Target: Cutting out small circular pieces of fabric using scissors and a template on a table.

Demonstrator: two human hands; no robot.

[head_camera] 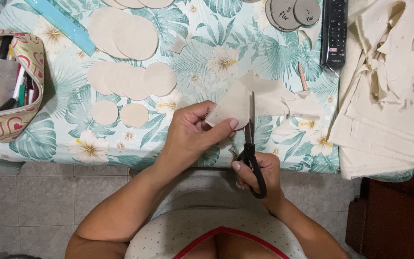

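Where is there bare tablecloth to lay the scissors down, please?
Bare cloth lies at the near edge, between the pencil case and the left hand. The cut circles, remote and fabric stack crowd elsewhere.

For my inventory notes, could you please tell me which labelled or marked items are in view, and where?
Grey discs: top centre on the tablecloth, round, with handwritten marks.
Remote: right of the discs, long, black, small printed mark near its lower end.
No packages, signs or screens.

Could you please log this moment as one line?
left hand: holds cream fabric piece | right hand: works black scissors | blades: in fabric | cut circles: on table
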